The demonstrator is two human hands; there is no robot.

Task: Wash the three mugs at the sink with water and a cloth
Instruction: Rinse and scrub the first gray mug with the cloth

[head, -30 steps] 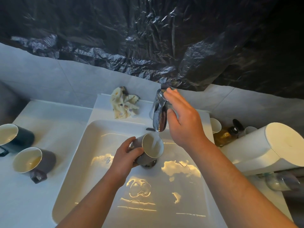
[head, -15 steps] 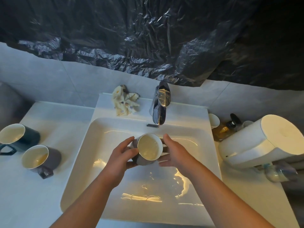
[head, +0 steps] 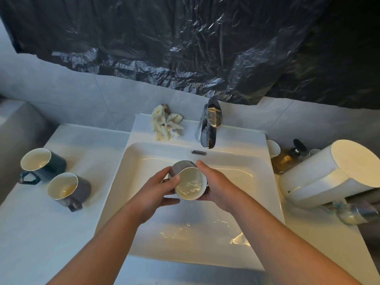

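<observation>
Black crinkled plastic sheeting (head: 185,48) covers the wall above the grey tiles. Below it is the white rectangular ceramic sink (head: 141,161), with water pooled in the bottom of the basin. A white surface (head: 30,227) flanks it on both sides.

Right side: a white cylindrical appliance (head: 329,177) lies on its side, with an amber pump bottle (head: 284,160) just behind it.

Both hands are over the basin, holding the same mug. The left hand (head: 156,190) has its fingers wrapped round the mug's left wall, and the right hand (head: 219,188) has its fingers curled round the right wall. The grey mug with cream interior (head: 190,184) is held clear of the basin floor and tilted mouth-up towards the camera, with some water inside (handle side hidden, can't tell where it points).

The chrome faucet (head: 209,128) sits at the back rim, well apart from the held mug. No stream is visible.

Left surface: a dark teal mug (head: 56,164) stands mouth-up. A second grey mug (head: 83,189) is beside it, nearer the sink, with yellowish residue inside.

A crumpled cream cloth (head: 166,126) lies on the back ledge, just left of the faucet, with neither hand on it.
</observation>
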